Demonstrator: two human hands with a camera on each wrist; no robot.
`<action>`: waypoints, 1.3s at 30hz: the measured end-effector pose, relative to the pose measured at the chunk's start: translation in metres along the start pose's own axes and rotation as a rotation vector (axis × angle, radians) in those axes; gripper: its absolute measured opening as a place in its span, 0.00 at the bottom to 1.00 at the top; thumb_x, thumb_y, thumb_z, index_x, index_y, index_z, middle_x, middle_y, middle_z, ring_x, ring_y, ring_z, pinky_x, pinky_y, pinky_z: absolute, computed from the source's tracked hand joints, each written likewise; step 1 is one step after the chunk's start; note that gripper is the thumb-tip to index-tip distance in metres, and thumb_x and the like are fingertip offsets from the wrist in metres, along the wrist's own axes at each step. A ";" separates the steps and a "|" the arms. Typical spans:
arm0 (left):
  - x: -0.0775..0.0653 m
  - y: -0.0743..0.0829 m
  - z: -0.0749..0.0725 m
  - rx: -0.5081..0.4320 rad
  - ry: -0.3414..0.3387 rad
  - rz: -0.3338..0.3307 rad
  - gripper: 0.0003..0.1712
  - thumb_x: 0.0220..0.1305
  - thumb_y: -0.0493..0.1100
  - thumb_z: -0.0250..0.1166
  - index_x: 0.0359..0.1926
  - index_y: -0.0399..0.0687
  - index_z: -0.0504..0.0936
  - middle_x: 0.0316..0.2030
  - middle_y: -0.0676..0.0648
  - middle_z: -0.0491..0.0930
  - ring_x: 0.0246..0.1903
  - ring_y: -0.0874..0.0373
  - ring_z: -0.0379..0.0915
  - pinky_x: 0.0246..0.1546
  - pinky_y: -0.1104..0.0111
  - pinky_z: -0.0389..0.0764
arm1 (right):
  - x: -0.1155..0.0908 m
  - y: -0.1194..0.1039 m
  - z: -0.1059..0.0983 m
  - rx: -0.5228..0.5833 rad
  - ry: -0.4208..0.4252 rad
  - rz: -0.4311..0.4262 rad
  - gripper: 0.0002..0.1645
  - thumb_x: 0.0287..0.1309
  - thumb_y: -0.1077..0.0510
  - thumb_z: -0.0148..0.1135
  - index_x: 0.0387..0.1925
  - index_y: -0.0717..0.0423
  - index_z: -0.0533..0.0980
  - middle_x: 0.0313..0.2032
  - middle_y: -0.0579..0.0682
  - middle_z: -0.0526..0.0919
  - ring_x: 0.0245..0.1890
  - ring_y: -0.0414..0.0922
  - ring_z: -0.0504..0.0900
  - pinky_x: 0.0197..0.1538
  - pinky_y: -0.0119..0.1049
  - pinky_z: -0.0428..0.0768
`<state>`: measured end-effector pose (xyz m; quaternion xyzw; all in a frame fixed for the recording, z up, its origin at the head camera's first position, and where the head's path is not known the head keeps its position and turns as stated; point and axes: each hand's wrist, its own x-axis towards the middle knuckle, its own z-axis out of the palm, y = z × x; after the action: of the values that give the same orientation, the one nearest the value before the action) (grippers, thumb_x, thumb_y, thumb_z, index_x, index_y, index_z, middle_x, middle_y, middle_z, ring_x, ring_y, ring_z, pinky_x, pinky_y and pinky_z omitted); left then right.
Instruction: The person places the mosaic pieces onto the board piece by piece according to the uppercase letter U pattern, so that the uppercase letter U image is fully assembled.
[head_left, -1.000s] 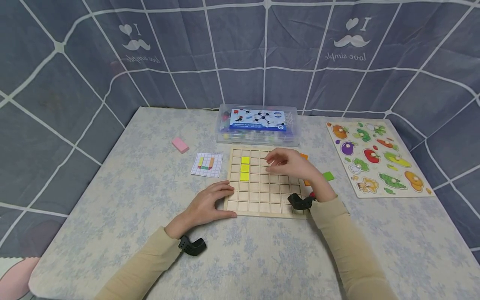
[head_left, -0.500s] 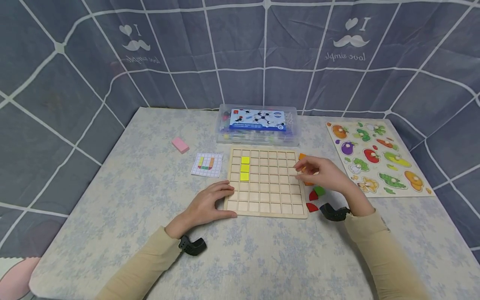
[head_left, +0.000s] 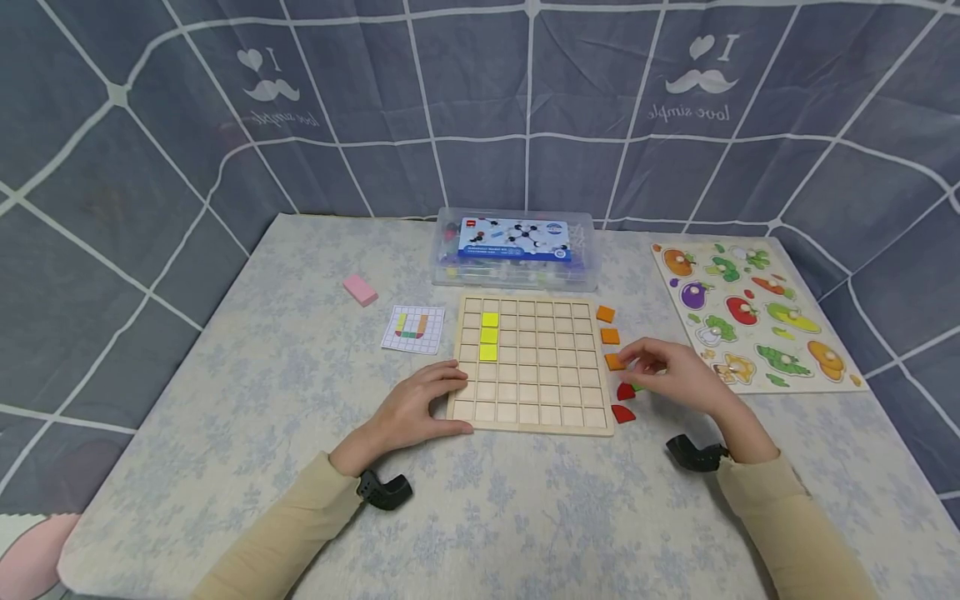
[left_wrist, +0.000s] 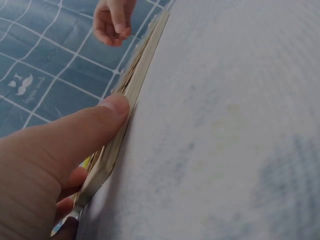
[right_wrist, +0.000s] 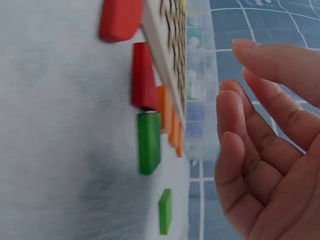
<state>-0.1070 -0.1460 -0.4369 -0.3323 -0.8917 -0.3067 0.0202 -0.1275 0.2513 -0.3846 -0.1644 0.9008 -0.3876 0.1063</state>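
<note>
The wooden grid board lies on the table, three yellow square tiles set in one column on its left side. My left hand rests at the board's near left corner, fingers on the left edge. Its straight thumb touches the near edge, as the left wrist view shows. Over the loose pieces right of the board hovers my right hand, fingers loosely bent and holding nothing. Below it are orange square tiles, red quarter-round pieces and green pieces, mostly hidden in the head view.
A pattern card and a pink eraser-like block lie left of the board. Behind stands a clear plastic box with a blue label. A vegetable peg puzzle occupies the right, and a tiled-print curtain encloses the table.
My right hand has moved from over the board to the right and nearer, to the loose pieces, uncovering the orange tiles. The left hand has stayed at the board's corner.
</note>
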 end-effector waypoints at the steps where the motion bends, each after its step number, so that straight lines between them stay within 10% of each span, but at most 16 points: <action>1: 0.000 0.000 0.000 0.000 0.000 0.000 0.37 0.48 0.59 0.72 0.53 0.38 0.79 0.57 0.45 0.73 0.64 0.50 0.60 0.63 0.59 0.66 | -0.001 0.002 0.001 -0.003 0.003 0.003 0.16 0.56 0.55 0.67 0.44 0.59 0.79 0.34 0.49 0.80 0.32 0.45 0.75 0.34 0.30 0.77; 39: 0.000 0.001 0.000 0.007 -0.010 -0.006 0.38 0.49 0.60 0.71 0.54 0.38 0.79 0.57 0.45 0.73 0.64 0.50 0.59 0.64 0.60 0.65 | -0.008 0.035 0.013 0.103 -0.007 0.027 0.21 0.47 0.55 0.74 0.43 0.57 0.79 0.27 0.50 0.74 0.24 0.43 0.70 0.26 0.30 0.70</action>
<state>-0.1069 -0.1455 -0.4365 -0.3311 -0.8938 -0.3020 0.0162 -0.1232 0.2681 -0.4184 -0.1476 0.8814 -0.4315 0.1228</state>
